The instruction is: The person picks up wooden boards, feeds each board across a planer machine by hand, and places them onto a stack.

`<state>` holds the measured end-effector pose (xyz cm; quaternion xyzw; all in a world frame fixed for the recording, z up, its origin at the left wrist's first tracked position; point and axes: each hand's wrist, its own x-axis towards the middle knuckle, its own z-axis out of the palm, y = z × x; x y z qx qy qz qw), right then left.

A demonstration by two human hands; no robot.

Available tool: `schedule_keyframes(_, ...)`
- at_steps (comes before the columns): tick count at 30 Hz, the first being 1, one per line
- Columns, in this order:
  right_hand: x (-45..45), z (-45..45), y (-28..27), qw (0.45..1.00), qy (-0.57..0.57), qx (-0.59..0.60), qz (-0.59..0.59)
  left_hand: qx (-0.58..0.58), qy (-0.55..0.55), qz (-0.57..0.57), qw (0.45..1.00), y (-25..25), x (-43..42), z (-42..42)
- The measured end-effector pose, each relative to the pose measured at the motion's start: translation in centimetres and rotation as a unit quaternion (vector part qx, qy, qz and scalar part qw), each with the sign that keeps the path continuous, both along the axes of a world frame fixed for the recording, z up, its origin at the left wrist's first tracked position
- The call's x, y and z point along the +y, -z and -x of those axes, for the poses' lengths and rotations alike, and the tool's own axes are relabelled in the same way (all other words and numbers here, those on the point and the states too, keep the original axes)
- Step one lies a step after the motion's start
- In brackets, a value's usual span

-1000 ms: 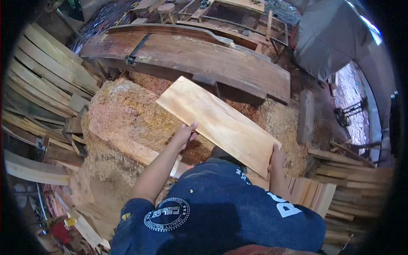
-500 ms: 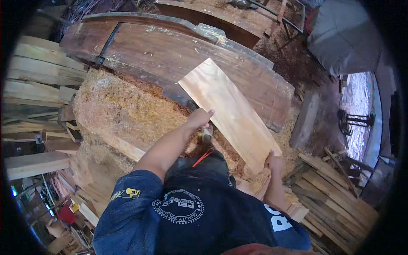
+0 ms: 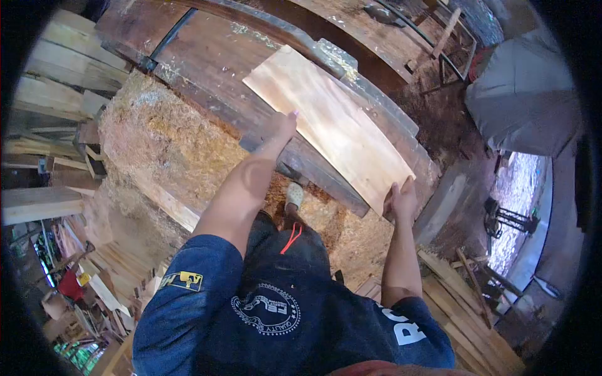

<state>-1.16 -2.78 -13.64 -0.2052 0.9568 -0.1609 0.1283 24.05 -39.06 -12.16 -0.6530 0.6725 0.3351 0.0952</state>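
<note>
Board (image 3: 329,122) held over table (image 3: 207,62): left hand (image 3: 280,127) curled on near edge, right hand (image 3: 401,200) gripping end. Next move needs both grips firm.

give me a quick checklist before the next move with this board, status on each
1. Left hand grip on the board: ok, at the long edge nearer the body.
2. Right hand grip: ok, at the right-hand end.
3. Board lying flat on the dark wooden table: cannot tell; it is over the table, but contact is unclear.
4. Tabletop free of shavings: not ok, pale shavings lie beyond the board.
5. Footing free of sawdust: not ok, sawdust covers the floor around the visible shoe.
</note>
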Motion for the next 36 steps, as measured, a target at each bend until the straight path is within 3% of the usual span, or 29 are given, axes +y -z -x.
schedule_keyframes(4,-6.4,0.8,-0.2,0.997,-0.044,0.017,-0.058,0.015,-0.044,0.081,0.996,6.9,-4.0,-1.4)
schedule_keyframes(9,-15.6,-0.3,-1.8,0.993,-0.086,-0.008,-0.079,-0.013,-0.074,0.100,0.992,2.8,-10.0,-3.3)
schedule_keyframes(11,-18.0,-0.4,-1.2,0.987,-0.095,0.004,-0.133,-0.006,-0.076,0.114,0.991,3.9,-11.8,-4.3)
schedule_keyframes(14,-17.2,0.0,0.6,0.988,-0.121,0.026,-0.096,0.031,-0.080,0.081,0.993,5.2,-13.3,-5.3)
schedule_keyframes(17,-16.9,-0.1,-1.7,0.987,-0.128,-0.009,-0.100,-0.014,-0.105,0.166,0.980,0.1,-10.8,-4.2)
schedule_keyframes(18,-17.0,-0.4,-2.4,0.985,-0.126,-0.038,-0.109,-0.025,-0.058,0.217,0.974,-0.4,-10.1,-3.7)
schedule_keyframes(20,-16.4,0.3,-2.5,0.971,-0.218,0.073,-0.072,-0.056,0.038,0.308,0.949,-0.4,-9.1,-2.5)
schedule_keyframes(22,-15.8,0.1,-1.9,0.942,-0.301,0.143,0.036,0.094,0.135,0.356,0.920,3.6,-8.9,-1.1)
schedule_keyframes(24,-16.0,-0.2,-0.7,0.917,-0.366,0.077,0.135,0.123,0.151,0.430,0.882,6.1,-7.9,0.9)
schedule_keyframes(26,-17.0,-0.9,1.6,0.903,-0.366,0.009,0.224,0.130,0.124,0.402,0.898,5.7,-7.9,1.6)
schedule_keyframes(30,-18.2,-1.1,2.4,0.913,-0.338,0.015,0.228,0.121,0.102,0.367,0.916,5.8,-8.9,1.5)
schedule_keyframes(36,-28.0,-5.5,1.4,0.861,-0.443,0.078,0.238,0.092,0.097,0.375,0.917,5.9,-18.0,-3.0)
